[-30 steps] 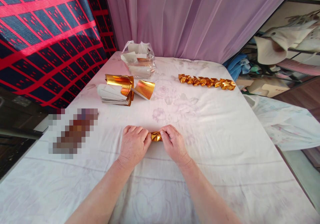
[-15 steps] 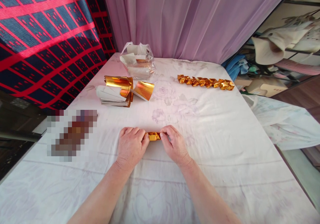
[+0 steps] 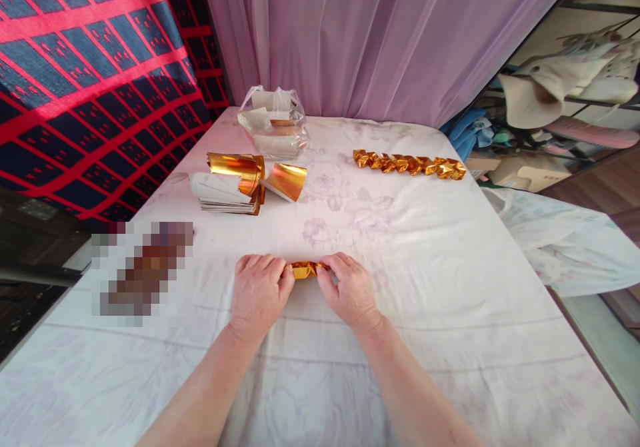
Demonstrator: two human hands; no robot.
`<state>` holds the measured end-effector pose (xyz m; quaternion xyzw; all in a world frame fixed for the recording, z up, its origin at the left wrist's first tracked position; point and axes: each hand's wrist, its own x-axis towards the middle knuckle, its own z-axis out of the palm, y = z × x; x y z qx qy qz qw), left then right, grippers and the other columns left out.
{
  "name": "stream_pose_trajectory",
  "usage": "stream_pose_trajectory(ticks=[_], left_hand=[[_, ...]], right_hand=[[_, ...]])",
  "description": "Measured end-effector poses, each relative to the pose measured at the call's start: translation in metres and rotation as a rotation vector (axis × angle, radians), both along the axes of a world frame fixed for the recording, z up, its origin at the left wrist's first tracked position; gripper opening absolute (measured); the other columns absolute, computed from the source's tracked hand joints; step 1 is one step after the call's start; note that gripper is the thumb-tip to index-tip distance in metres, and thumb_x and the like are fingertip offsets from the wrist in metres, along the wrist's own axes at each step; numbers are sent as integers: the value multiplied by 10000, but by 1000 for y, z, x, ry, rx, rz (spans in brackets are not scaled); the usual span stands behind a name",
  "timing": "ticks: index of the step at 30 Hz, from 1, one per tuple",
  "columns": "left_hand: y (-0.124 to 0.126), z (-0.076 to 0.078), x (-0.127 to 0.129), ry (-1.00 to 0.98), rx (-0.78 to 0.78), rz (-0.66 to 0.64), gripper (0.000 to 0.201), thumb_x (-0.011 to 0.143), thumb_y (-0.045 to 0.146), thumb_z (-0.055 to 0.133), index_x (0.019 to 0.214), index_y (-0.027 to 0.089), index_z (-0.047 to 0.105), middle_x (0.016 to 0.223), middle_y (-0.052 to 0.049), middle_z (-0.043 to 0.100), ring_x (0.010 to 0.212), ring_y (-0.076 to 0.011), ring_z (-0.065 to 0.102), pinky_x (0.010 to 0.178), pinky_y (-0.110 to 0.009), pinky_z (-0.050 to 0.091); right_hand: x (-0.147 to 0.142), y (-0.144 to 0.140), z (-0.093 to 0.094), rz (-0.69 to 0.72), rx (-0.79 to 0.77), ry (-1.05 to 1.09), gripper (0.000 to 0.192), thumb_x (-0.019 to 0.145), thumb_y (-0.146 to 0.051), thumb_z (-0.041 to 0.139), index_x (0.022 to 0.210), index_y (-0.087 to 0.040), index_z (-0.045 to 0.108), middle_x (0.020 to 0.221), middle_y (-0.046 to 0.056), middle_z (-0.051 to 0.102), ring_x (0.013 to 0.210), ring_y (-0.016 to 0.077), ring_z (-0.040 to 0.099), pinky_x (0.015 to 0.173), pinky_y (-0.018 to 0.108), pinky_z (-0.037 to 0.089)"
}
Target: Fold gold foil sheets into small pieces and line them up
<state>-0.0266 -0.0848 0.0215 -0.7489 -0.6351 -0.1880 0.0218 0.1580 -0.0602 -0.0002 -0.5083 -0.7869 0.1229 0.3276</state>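
White flowered sheet covering the counter, stack of gold-faced paper toward the far left corner, row of folded gold pieces near the far right edge, left hand and right hand mid-counter, fingers closed on each end of a small gold foil piece pressed between them

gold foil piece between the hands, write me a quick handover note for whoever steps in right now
Left hand: pinching the left end of the small gold foil piece, low on the white cloth.
Right hand: pinching its right end.
Done: a row of folded gold pieces lies at the far right of the cloth.
Supplies: a stack of foil sheets with curled gold ones on top at far left, a clear plastic bag behind it.
Left: the piece in hand looks only partly folded; many sheets remain in the stack.
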Motion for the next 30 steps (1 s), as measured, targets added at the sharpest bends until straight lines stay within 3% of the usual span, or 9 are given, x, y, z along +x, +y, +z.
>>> stream_pose_trajectory(ticks=[7,30], left_hand=[[1,0,2,1,-23,-1,267,921,230,473,673,219,570,680,-27,633,726,-234,580,762,-404,367],[1,1,2,1,-49,4,264,929,252,467,701,221,596,710,-36,663,736,-238,595,761,-405,367]], right_hand=[[0,0,2,-8,40,-76,258,952,-220,466,834,-208,694,776,44,688,748,176,640,682,281,430],[1,0,-1,-79,23,-151,220,905,-229,501,760,-218,667,709,32,662,667,167,603,592,277,363]])
